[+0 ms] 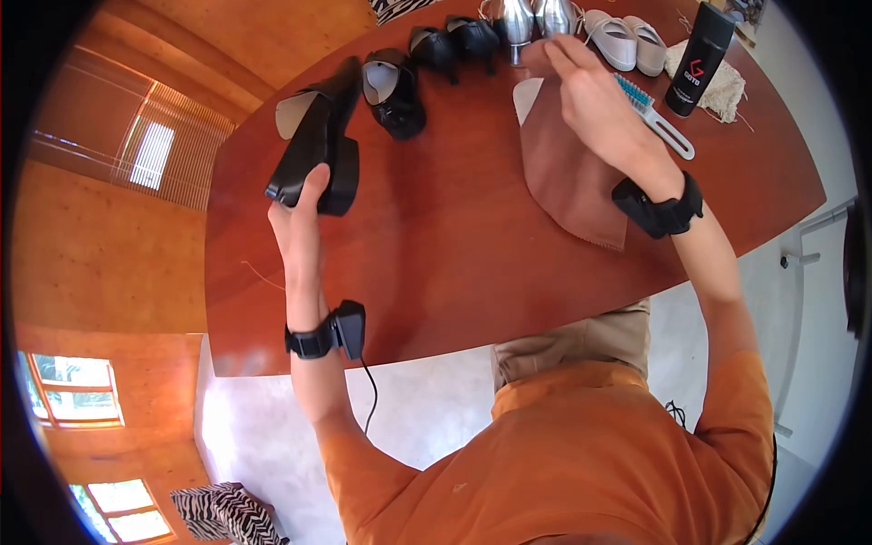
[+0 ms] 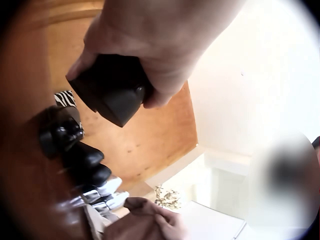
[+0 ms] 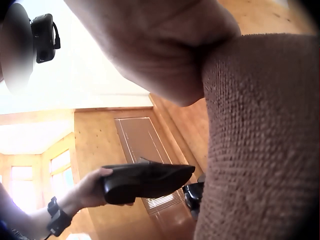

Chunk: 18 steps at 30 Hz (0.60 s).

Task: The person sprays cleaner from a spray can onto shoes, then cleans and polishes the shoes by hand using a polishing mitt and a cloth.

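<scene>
My left hand [image 1: 300, 204] grips a black block-heeled shoe [image 1: 313, 136] by its heel end and holds it above the left part of the red-brown table [image 1: 436, 254]. The left wrist view shows my fingers curled round the black heel [image 2: 112, 92]. My right hand [image 1: 590, 95] pinches the far edge of a brown cloth [image 1: 568, 177] that hangs down toward the table. In the right wrist view the brown cloth [image 3: 265, 140] fills the right side, with the held shoe [image 3: 145, 182] beyond it.
Along the table's far edge stand black shoes [image 1: 395, 91], more black heels [image 1: 454, 41], silver heels [image 1: 536, 18] and white flats [image 1: 627, 41]. A blue-bristled brush [image 1: 649, 113], a black bottle [image 1: 699, 59] and a pale rag [image 1: 722, 86] lie at the far right.
</scene>
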Each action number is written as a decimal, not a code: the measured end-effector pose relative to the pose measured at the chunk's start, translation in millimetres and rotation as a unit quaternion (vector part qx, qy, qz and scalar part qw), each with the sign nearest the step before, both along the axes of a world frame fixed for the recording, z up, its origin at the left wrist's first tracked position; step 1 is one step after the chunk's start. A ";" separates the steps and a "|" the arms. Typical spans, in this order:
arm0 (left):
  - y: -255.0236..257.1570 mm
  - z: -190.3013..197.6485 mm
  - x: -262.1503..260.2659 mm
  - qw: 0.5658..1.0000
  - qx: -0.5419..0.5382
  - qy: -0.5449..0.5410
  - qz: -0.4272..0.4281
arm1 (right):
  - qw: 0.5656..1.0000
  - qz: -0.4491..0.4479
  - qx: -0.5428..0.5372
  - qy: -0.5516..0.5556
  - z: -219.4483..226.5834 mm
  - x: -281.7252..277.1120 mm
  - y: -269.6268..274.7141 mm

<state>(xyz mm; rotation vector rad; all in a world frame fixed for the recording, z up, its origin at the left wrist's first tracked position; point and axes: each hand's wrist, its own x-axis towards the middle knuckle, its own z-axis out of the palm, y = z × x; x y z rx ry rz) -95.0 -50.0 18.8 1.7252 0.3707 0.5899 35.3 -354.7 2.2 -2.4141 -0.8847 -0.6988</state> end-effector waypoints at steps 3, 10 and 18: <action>14.0 -11.3 19.9 0.999 0.022 0.014 0.047 | 1.000 0.002 0.004 0.003 11.4 1.5 -3.3; 35.0 -40.9 68.2 0.963 0.196 0.134 0.130 | 0.981 0.115 -0.137 -0.069 -43.9 -8.3 6.4; 61.1 -83.0 110.6 0.916 0.343 0.166 0.128 | 0.944 0.033 -0.327 0.015 -44.2 -7.4 -28.2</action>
